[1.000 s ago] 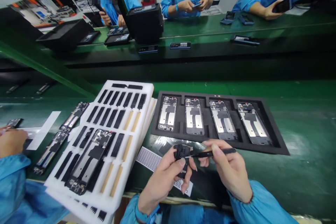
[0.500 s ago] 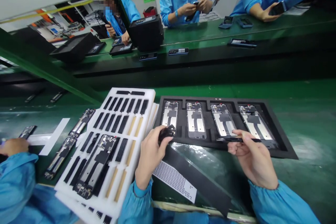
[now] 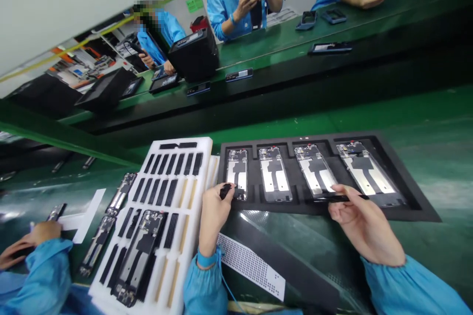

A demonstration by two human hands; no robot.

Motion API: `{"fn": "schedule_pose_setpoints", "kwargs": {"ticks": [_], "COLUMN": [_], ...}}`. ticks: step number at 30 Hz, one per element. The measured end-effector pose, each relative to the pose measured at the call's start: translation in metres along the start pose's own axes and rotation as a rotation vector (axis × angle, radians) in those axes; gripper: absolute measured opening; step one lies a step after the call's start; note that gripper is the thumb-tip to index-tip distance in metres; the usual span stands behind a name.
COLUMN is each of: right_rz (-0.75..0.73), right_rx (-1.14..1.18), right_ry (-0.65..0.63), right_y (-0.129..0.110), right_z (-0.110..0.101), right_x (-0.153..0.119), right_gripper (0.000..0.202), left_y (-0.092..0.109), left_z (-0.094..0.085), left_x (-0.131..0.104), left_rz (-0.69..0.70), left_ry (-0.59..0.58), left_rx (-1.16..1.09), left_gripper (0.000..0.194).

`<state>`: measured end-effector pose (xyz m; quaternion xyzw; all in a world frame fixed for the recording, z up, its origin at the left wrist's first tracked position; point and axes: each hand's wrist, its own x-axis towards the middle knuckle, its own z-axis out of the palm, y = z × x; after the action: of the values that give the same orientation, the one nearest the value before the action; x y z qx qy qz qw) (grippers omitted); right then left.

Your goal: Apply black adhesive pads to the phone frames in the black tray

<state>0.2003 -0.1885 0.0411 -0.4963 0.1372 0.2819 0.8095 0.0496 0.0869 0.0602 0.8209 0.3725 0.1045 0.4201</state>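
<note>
My left hand (image 3: 215, 214) pinches a small black part (image 3: 225, 190) between thumb and fingers. It is beside the lower end of the leftmost opened phone body (image 3: 237, 170) in a black foam tray (image 3: 419, 202). What the part is I cannot make out. My right hand (image 3: 364, 224) is closed on dark tweezers (image 3: 342, 198), held nearly level over the tray's front edge. Their tip lies near the bottom of the third phone body (image 3: 315, 170). More opened phone bodies lie in the tray's other pockets, showing boards and silvery plates.
At left, a white foam tray (image 3: 205, 145) holds black strips, with a phone body (image 3: 142, 251) on top. A perforated white sheet (image 3: 254, 266) and a dark strip (image 3: 295, 268) lie in front. A co-worker's hand (image 3: 46, 233) is far left; other workers sit across the bench.
The view has shifted and tilted. My left hand has turned, so less of the black part shows. My right hand still holds the tweezers by the tray. The co-worker at left shows more of their hands.
</note>
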Motion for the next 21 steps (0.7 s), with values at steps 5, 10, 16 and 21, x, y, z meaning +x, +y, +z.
{"fn": "schedule_pose_setpoints", "kwargs": {"ticks": [5, 10, 16, 21], "right_rz": [0.012, 0.039, 0.053, 0.067], "right_rx": [0.007, -0.017, -0.024, -0.016], "right_ry": [-0.009, -0.033, -0.054, -0.059], "right_y": [-0.001, -0.001, -0.001, 0.0], "right_z": [-0.002, -0.003, -0.003, -0.005], "right_x": [0.0, 0.001, -0.001, -0.001], "right_gripper": [0.042, 0.04, 0.038, 0.036], "left_y": [-0.001, 0.0, 0.0, -0.006], "left_z": [-0.004, -0.008, -0.007, -0.004], "left_x": [0.003, 0.006, 0.01, 0.011], "left_rz": [-0.046, -0.061, -0.089, -0.111], "left_ry": [0.013, -0.02, -0.008, -0.009], "left_rx": [0.064, 0.076, 0.065, 0.062], "left_gripper": [0.021, 0.024, 0.029, 0.034]}}
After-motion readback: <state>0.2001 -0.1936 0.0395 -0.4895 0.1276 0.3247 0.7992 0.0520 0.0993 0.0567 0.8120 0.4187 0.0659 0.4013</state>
